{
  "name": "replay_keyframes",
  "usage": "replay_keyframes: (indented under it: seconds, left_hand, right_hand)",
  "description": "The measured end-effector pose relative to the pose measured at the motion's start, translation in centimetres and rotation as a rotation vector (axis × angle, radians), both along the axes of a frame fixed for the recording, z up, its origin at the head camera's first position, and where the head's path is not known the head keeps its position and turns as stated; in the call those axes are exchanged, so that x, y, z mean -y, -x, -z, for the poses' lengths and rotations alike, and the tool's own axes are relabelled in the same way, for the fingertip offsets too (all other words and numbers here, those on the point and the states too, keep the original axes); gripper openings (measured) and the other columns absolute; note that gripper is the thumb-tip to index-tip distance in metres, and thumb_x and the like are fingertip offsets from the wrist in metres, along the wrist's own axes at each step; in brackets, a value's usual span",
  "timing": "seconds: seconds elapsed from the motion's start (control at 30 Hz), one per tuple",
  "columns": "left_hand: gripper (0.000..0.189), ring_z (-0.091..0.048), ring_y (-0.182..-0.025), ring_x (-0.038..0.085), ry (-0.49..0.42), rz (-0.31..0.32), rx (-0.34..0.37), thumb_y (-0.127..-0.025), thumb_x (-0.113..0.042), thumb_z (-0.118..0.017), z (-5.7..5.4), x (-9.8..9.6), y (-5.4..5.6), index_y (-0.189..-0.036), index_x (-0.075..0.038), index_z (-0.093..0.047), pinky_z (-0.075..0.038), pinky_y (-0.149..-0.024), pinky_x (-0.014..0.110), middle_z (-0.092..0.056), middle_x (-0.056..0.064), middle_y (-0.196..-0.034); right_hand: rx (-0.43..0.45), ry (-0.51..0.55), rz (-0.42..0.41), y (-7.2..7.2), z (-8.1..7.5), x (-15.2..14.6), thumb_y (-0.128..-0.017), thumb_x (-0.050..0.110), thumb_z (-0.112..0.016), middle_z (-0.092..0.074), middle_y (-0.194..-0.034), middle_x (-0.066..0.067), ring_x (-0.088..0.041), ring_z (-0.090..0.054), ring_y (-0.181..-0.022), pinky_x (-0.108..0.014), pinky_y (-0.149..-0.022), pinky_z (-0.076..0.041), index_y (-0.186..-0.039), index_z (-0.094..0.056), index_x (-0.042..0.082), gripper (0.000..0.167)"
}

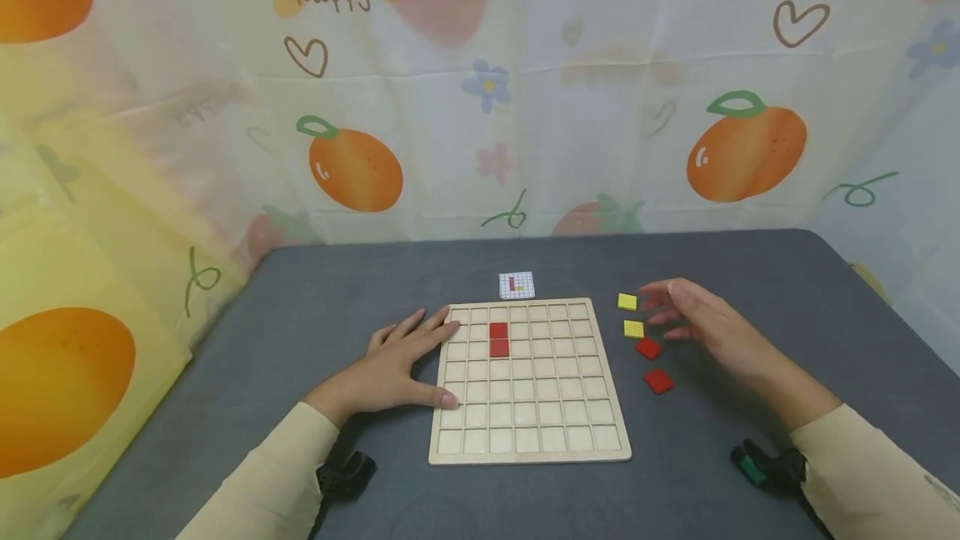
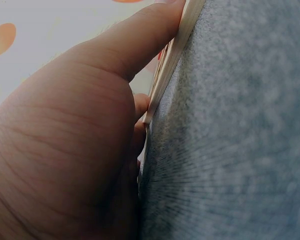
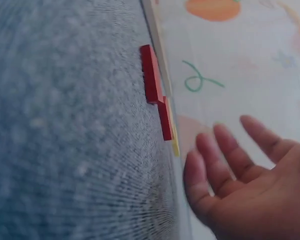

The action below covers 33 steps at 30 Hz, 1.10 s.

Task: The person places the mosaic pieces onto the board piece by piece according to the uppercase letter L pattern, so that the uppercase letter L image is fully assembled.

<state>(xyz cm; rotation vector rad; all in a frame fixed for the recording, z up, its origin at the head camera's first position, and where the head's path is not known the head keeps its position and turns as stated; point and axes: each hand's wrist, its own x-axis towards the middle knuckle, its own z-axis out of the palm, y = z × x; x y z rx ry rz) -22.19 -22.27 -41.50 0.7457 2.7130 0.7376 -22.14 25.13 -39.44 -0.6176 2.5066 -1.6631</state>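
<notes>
A wooden grid board (image 1: 531,457) lies flat on the table, with two red square tiles (image 1: 498,339) set one below the other in its upper left part. Spread along the board's left side, my left hand (image 1: 397,361) rests thumb and fingertips on the rim; the left wrist view shows the thumb (image 2: 140,40) at the board's edge. My right hand (image 1: 701,319) holds nothing, its fingers loosely bent just above the table. Beside it lie two yellow tiles (image 1: 633,329) and two loose red tiles (image 1: 658,381), also seen edge-on as red tiles (image 3: 151,75) in the right wrist view.
Behind the board lies a small printed card (image 1: 517,285) with a grid and coloured marks. The grey table (image 1: 360,282) ends at the back against a curtain (image 1: 442,157) printed with oranges. A black strap device sits at each wrist.
</notes>
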Motion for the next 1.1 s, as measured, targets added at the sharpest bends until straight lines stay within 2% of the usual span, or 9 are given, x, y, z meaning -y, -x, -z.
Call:
replay_keyframes:
  seconds: [0.1, 0.27, 0.43, 0.53, 0.63, 0.73, 0.93, 1.1]
  left_hand:
    - [0.114, 0.0, -0.165, 0.04, -0.002, -0.001, -0.004, -0.084, -0.075, -0.081, 0.0, 0.0, 0.0, -0.175, -0.028, -0.031, 0.0, -0.118, 0.07, -0.012, -0.001, -0.182]
    - [0.115, 0.001, -0.165, 0.038, 0.005, -0.008, 0.001, -0.083, -0.077, -0.081, -0.1, -0.1, 0.0, -0.175, -0.029, -0.031, 0.0, -0.119, 0.069, -0.011, -0.003, -0.181]
    - [0.113, 0.0, -0.165, 0.04, 0.011, -0.014, 0.004, -0.084, -0.074, -0.082, -0.3, -0.2, 0.0, -0.175, -0.027, -0.032, 0.0, -0.119, 0.07, -0.012, -0.001, -0.181]
    - [0.113, 0.0, -0.164, 0.041, 0.011, -0.013, 0.0, -0.084, -0.073, -0.083, -0.4, -0.2, 0.1, -0.174, -0.026, -0.032, -0.001, -0.118, 0.07, -0.013, 0.0, -0.182]
    - [0.114, 0.0, -0.165, 0.039, 0.019, -0.016, 0.001, -0.084, -0.074, -0.082, -0.4, -0.3, 0.1, -0.175, -0.027, -0.031, 0.0, -0.119, 0.069, -0.012, -0.002, -0.182]
    - [0.115, 0.002, -0.165, 0.037, 0.025, -0.019, 0.01, -0.083, -0.076, -0.081, -0.3, -0.2, 0.1, -0.175, -0.029, -0.03, 0.0, -0.12, 0.068, -0.01, -0.004, -0.181]
    - [0.115, 0.001, -0.165, 0.038, 0.02, -0.016, 0.007, -0.083, -0.077, -0.081, -0.3, -0.1, 0.1, -0.175, -0.029, -0.03, 0.0, -0.119, 0.07, -0.011, -0.003, -0.182]
    - [0.115, 0.002, -0.165, 0.037, 0.022, -0.013, 0.008, -0.083, -0.077, -0.08, -0.2, -0.2, 0.1, -0.175, -0.029, -0.029, 0.001, -0.119, 0.07, -0.011, -0.003, -0.182]
  right_hand:
    - [0.022, -0.021, 0.031, 0.2, 0.5, -0.5, -0.121, 0.033, -0.036, -0.057, -0.145, -0.028, -0.037, -0.062, -0.119, -0.031, -0.093, -0.055, -0.153, -0.052, -0.007, 0.053]
    - [0.052, -0.057, 0.048, 0.6, 1.3, -1.3, -0.121, 0.032, -0.041, -0.058, -0.144, -0.025, -0.03, -0.062, -0.12, -0.029, -0.094, -0.053, -0.155, -0.049, -0.005, 0.051]
    - [0.028, -0.135, 0.041, 0.6, 1.9, -1.6, -0.116, 0.026, -0.059, -0.059, -0.141, -0.021, -0.032, -0.061, -0.122, -0.031, -0.092, -0.054, -0.154, -0.05, -0.003, 0.049]
    - [0.001, -0.195, 0.052, 0.7, 2.2, -1.5, -0.109, 0.025, -0.072, -0.061, -0.139, -0.018, -0.033, -0.06, -0.121, -0.032, -0.091, -0.053, -0.151, -0.054, -0.003, 0.054]
    - [-0.044, -0.271, 0.061, 0.8, 2.4, -1.4, -0.103, 0.026, -0.082, -0.062, -0.136, -0.015, -0.031, -0.059, -0.121, -0.034, -0.092, -0.052, -0.145, -0.061, 0.0, 0.054]
    - [-0.099, -0.335, 0.056, 0.9, 2.4, -1.3, -0.098, 0.026, -0.087, -0.062, -0.131, -0.011, -0.029, -0.059, -0.117, -0.037, -0.092, -0.052, -0.135, -0.07, 0.003, 0.047]
    - [-0.096, -0.326, 0.051, 0.9, 2.5, -1.0, -0.095, 0.021, -0.09, -0.06, -0.129, -0.009, -0.026, -0.061, -0.108, -0.035, -0.088, -0.053, -0.105, -0.079, 0.012, 0.017]
    - [-0.081, -0.307, 0.046, 0.7, 2.5, -0.9, -0.095, 0.018, -0.089, -0.059, -0.13, -0.01, -0.025, -0.059, -0.104, -0.032, -0.083, -0.051, -0.103, -0.078, 0.013, 0.014]
